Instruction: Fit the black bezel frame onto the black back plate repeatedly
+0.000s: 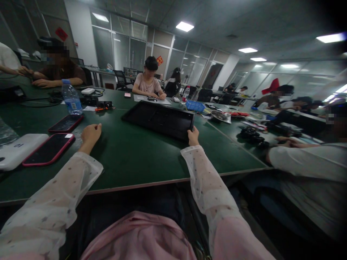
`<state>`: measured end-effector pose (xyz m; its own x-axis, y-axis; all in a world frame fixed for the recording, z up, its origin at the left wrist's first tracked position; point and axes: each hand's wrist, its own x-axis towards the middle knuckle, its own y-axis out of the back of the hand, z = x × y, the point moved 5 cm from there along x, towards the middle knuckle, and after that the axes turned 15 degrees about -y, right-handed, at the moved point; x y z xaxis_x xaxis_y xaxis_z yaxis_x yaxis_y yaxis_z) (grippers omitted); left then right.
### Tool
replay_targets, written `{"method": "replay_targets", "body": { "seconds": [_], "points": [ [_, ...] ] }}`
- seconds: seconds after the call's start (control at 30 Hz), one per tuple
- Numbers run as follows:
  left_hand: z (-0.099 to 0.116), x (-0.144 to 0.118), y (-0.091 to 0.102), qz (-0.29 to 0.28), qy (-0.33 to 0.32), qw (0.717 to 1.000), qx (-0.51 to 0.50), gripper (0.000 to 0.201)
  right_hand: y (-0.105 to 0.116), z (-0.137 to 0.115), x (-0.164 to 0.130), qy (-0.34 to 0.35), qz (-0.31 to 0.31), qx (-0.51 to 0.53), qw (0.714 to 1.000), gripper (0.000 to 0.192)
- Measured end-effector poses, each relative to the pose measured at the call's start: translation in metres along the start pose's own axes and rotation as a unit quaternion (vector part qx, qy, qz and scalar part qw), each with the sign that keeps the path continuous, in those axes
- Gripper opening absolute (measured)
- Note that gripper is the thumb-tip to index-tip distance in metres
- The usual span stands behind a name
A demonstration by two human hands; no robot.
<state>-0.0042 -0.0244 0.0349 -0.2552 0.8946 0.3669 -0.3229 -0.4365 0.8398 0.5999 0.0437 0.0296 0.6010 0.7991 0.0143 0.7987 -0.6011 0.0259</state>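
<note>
A shallow black rectangular tray [159,119] with a raised rim lies at a slant across the green table [130,162]. My right hand [193,136] grips its near right corner, thumb on top and fingers wrapped round the edge. Apart from the tray, on its left, my left hand [91,138] is closed in a loose fist above the tabletop, with nothing showing in it. Beside that hand lie a red-edged phone [66,123] and a larger phone in a pink-red case [48,149].
Behind the phones stands a water bottle [72,99]; a white case [20,151] lies far left. A blue basket [195,105], a metal bowl [219,115] and black parts [251,135] sit to the right. A person [148,81] works opposite; another sits close on my right.
</note>
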Motion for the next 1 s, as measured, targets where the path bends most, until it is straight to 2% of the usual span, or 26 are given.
{"method": "replay_targets", "body": {
  "seconds": [0.1, 0.2, 0.27, 0.47, 0.63, 0.7, 0.8, 0.87, 1.0],
  "points": [
    [0.002, -0.001, 0.001, -0.005, 0.001, 1.000, 0.000, 0.056, 0.022, -0.003, 0.002, 0.007, 0.112, -0.009, 0.994, 0.067],
    [0.005, -0.003, 0.002, -0.011, -0.001, 1.000, 0.001, 0.056, 0.043, -0.002, 0.002, -0.038, 0.222, -0.019, 0.974, 0.069],
    [0.007, -0.005, 0.004, -0.016, 0.001, 1.000, 0.000, 0.057, 0.054, -0.001, 0.000, -0.066, 0.271, -0.019, 0.960, 0.072],
    [0.008, -0.007, 0.005, -0.028, 0.004, 1.000, -0.008, 0.059, 0.079, 0.004, -0.004, -0.120, 0.346, -0.059, 0.929, 0.077],
    [0.007, -0.005, 0.003, -0.025, -0.007, 1.000, -0.010, 0.060, 0.095, 0.008, -0.002, -0.132, 0.400, -0.022, 0.907, 0.076],
    [0.008, -0.005, 0.003, -0.023, -0.012, 1.000, -0.009, 0.060, 0.099, 0.006, -0.003, -0.128, 0.413, -0.017, 0.901, 0.075],
    [0.009, -0.006, 0.004, -0.018, -0.016, 1.000, -0.009, 0.059, 0.102, -0.002, -0.008, -0.121, 0.436, -0.077, 0.888, 0.074],
    [0.011, -0.007, 0.005, -0.018, -0.020, 1.000, -0.010, 0.058, 0.105, -0.006, -0.011, -0.113, 0.469, -0.112, 0.869, 0.073],
    [0.010, -0.006, 0.004, -0.023, -0.022, 0.999, -0.004, 0.056, 0.108, -0.012, -0.019, -0.069, 0.549, -0.112, 0.826, 0.069]
  ]
}}
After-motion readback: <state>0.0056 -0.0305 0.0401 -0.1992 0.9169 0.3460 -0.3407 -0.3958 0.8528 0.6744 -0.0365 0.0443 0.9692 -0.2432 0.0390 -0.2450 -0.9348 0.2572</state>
